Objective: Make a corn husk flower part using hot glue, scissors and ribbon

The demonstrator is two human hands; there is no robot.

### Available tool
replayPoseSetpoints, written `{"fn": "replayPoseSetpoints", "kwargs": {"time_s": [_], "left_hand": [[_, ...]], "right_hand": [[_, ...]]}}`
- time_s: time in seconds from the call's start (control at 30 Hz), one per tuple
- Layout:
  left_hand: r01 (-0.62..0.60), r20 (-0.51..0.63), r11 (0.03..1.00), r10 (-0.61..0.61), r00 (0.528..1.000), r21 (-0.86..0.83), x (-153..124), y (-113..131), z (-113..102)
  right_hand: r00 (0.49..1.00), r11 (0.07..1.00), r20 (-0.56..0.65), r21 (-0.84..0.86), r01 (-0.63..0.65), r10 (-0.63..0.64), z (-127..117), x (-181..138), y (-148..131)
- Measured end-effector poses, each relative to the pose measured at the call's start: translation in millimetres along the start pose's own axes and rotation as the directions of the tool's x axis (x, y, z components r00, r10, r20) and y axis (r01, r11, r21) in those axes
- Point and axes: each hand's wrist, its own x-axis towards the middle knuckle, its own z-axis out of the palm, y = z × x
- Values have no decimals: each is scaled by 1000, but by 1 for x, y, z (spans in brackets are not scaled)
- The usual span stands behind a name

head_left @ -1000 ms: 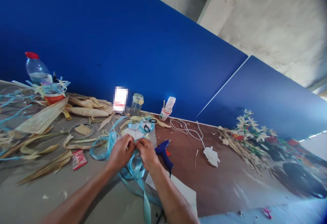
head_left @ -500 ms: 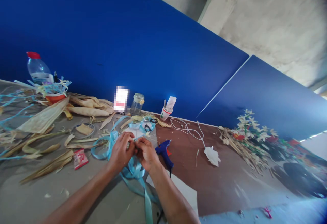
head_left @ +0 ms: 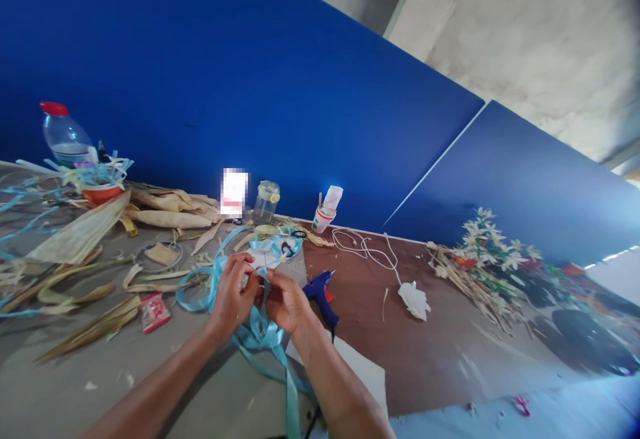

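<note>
Both my hands meet over the table with a light blue ribbon (head_left: 263, 336) between them. My left hand (head_left: 231, 294) has its fingers curled, pinching the ribbon near the top. My right hand (head_left: 286, 302) is closed on the same ribbon from the right side. Loops of the ribbon hang below my hands and one long tail runs down toward me. A blue glue gun (head_left: 321, 296) lies just right of my right hand. A white sheet (head_left: 361, 372) lies under my right forearm.
Dried husks (head_left: 80, 233) and more ribbon cover the left of the table. A red-capped bottle (head_left: 62, 135), a glass jar (head_left: 265, 201), a paper cup (head_left: 323, 218), scissors (head_left: 289, 247), a white cord (head_left: 367, 253), a white paper flower (head_left: 415, 299) and a flower bunch (head_left: 487, 252) stand along the blue wall.
My hands have shifted slightly up and left while working the ribbon. The left fingers have curled further over it. The view has tilted a little.
</note>
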Motion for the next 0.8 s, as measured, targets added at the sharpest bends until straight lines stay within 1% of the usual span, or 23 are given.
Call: {"fn": "replayPoseSetpoints", "kwargs": {"time_s": [0.07, 0.13, 0.3, 0.4, 0.5, 0.57, 0.67, 0.73, 0.8], "left_hand": [[1, 13, 1000, -1, 1000, 6, 0, 1, 0], [0, 25, 1000, 0, 1000, 7, 0, 1, 0], [6, 46, 1000, -4, 999, -23, 0, 3, 1], [45, 77, 996, -39, 996, -79, 0, 6, 1], [112, 152, 966, -77, 985, -232, 2, 7, 1], [236, 220, 891, -159, 962, -388, 2, 5, 1], [446, 298, 699, -332, 895, -559, 4, 3, -1], [511, 324, 617, -397, 859, -599, 6, 4, -2], [545, 357, 575, -414, 837, -610, 8, 8, -3]], "right_hand": [[1000, 1000, 0, 18, 19, -19, 0, 2, 1], [997, 998, -42, 15, 59, -58, 1, 3, 3], [980, 987, -119, -58, 152, -158, 4, 2, 4], [958, 961, -152, -174, 214, -241, 7, -1, 2], [906, 873, -148, -366, 323, -397, 8, -5, 0], [870, 791, -120, -489, 368, -479, 8, -7, -2], [847, 680, -100, -649, 342, -522, 9, -12, -5], [838, 586, -86, -753, 299, -538, 10, -14, -6], [835, 486, -43, -829, 277, -549, 11, -15, -6]]}}
